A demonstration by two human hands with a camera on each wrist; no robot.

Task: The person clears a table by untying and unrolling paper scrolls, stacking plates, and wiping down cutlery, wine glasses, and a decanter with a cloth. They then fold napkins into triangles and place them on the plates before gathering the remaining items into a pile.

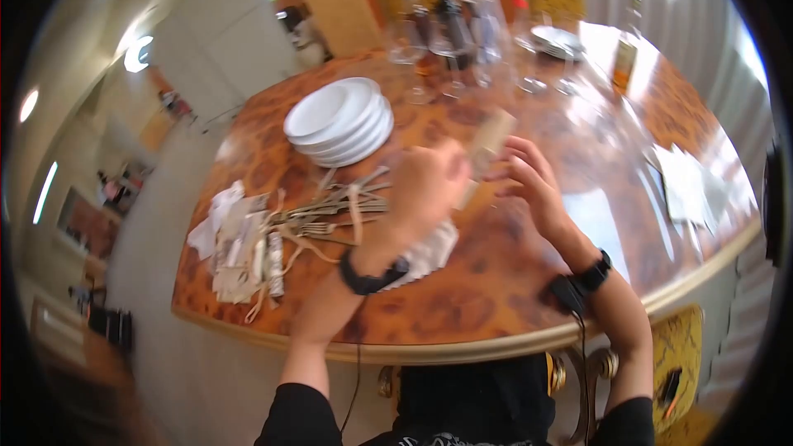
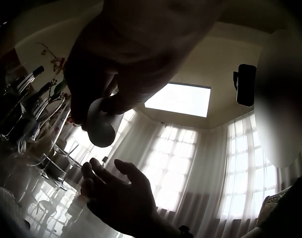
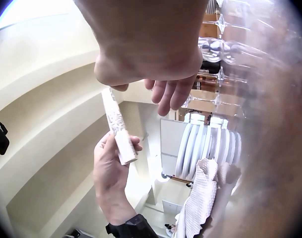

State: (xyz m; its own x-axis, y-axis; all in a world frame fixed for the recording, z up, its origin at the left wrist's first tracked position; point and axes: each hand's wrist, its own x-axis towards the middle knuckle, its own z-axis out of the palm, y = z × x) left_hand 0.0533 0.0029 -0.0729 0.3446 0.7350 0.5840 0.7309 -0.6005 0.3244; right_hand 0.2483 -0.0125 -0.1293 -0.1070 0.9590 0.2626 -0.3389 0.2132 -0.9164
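My left hand point(image 1: 425, 190) grips a pale rolled napkin point(image 1: 493, 134) above the table, blurred in the head view. In the right wrist view the left hand point(image 3: 111, 168) holds the lower part of the rolled napkin point(image 3: 118, 126), which has a textured band around its middle. The roll's round end point(image 2: 102, 134) faces the left wrist camera. Just right of the roll, my right hand point(image 1: 533, 186) has its fingers spread and loosely bent, holding nothing. A crumpled white waffle cloth point(image 1: 429, 256) lies on the table under the left forearm.
Stacked white plates point(image 1: 339, 120) stand at the back left. Nearer are piled cutlery point(image 1: 330, 211) and a heap of rolls and ribbons point(image 1: 244, 252). Wine glasses point(image 1: 417, 83) and bottles stand at the back, a bottle point(image 1: 625, 54) farther right. White napkins point(image 1: 686, 186) lie at the right edge.
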